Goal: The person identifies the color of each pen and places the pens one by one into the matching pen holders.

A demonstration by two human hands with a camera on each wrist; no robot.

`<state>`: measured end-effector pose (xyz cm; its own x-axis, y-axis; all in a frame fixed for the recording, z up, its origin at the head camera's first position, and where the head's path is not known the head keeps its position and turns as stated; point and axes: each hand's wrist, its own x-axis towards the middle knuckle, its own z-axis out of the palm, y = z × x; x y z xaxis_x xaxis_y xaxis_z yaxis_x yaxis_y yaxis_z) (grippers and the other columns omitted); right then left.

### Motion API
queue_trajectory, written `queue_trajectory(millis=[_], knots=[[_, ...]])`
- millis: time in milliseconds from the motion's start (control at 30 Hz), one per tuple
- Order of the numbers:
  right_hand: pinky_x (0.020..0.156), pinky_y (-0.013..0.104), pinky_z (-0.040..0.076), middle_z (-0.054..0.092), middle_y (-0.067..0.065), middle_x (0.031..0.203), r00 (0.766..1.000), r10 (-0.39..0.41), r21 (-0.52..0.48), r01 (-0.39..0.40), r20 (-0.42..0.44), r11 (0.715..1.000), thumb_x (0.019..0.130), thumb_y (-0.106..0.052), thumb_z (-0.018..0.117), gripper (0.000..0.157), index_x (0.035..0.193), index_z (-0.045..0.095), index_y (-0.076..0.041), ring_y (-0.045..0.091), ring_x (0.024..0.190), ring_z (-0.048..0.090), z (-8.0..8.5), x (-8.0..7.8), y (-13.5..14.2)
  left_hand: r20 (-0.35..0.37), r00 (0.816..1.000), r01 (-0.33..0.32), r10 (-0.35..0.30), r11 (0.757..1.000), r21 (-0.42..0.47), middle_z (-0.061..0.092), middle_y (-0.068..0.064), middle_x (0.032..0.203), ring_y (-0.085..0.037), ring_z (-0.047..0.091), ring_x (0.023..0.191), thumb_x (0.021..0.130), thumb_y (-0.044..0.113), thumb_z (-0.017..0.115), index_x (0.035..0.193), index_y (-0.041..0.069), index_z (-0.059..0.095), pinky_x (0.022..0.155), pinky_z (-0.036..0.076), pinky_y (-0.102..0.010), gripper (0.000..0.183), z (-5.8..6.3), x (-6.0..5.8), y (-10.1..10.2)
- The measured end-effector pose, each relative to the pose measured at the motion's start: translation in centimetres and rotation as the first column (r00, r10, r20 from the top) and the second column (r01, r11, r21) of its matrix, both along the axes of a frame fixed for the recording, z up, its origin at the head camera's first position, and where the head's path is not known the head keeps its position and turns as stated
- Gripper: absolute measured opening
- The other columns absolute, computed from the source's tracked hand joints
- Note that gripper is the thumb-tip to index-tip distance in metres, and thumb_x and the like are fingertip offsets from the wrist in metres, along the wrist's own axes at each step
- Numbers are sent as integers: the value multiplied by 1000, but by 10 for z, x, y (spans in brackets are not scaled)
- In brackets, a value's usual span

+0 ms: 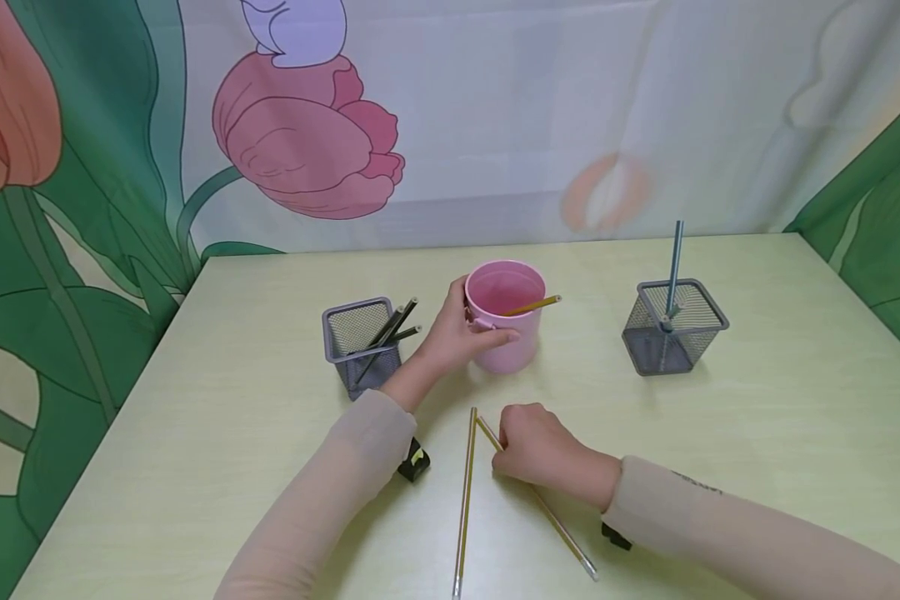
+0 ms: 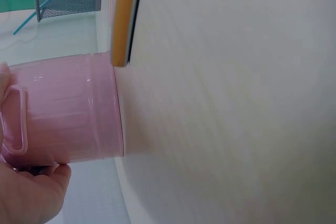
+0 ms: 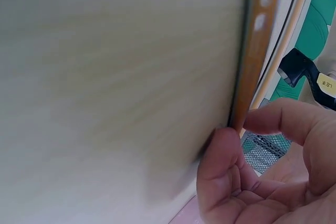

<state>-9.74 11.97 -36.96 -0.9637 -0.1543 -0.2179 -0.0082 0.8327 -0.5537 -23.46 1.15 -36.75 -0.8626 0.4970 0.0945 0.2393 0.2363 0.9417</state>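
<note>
A pink bucket-shaped cup (image 1: 512, 354) with a small handle stands upright on the table, one yellow pencil (image 1: 534, 306) leaning out over its rim. My left hand (image 1: 453, 333) grips this cup from its left side, thumb across the front. In the left wrist view the pink cup (image 2: 63, 111) sits between thumb and fingers. Nearer me, my right hand (image 1: 543, 446) pinches a second yellow pencil (image 1: 570, 542) that lies slanted on the table. Thumb and forefinger close on that pencil (image 3: 252, 72) in the right wrist view. Beside it lies another yellow pencil (image 1: 465, 508), their far ends nearly meeting.
Left of the cup stands a grey mesh holder (image 1: 358, 313) with several dark pencils (image 1: 386, 329). To the right is another mesh holder (image 1: 675, 333) with a blue pencil (image 1: 676, 258) sticking up. A floral curtain (image 1: 495, 125) hangs behind the table (image 1: 780, 467).
</note>
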Motion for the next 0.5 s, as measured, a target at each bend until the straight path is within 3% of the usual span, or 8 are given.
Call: queue_trajectory(millis=[167, 500], knots=[[45, 23, 31, 45, -2, 54, 1000, 3, -11, -3, -4, 1000, 68, 2, 64, 19, 58, 51, -7, 13, 51, 40, 0, 0, 1, 9, 1000, -1, 1, 1000, 5, 40, -12, 140, -27, 45, 125, 74, 12, 81, 145, 6, 19, 105, 40, -41, 94, 1, 1, 1], [47, 24, 34, 49, 0, 57, 1000, -4, -26, 4, 1, 1000, 68, 0, 71, 21, 59, 54, -7, 14, 54, 43, -1, -1, 0, 29, 1000, 0, 0, 1000, 16, 39, -12, 140, -27, 43, 126, 75, 12, 80, 145, 6, 19, 105, 40, -40, 93, 1, 1, 0]])
